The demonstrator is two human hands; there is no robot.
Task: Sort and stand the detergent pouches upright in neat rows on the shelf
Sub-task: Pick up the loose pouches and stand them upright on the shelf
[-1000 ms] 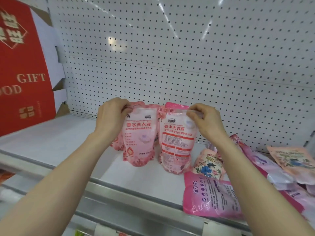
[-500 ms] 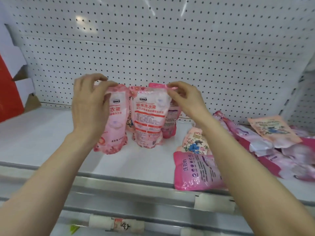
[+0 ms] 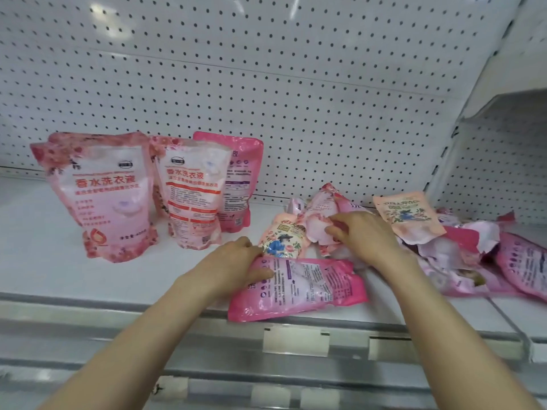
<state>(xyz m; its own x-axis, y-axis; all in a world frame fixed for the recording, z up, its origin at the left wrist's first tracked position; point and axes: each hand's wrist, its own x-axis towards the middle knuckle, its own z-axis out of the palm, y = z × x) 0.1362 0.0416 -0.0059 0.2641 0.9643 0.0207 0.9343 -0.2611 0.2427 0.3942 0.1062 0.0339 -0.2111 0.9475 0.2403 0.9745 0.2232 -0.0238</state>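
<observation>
Gripped the end of the flat pink pouch at the shelf front with the left hand, seemingly pinched a pale pouch behind it with the right hand, and needed next to lift one and stand it beside the upright pouches.

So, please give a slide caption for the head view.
Left hand grips a flat bright-pink plastic pouch, right hand a crumpled pale-pink pouch, beside upright pouches.
</observation>
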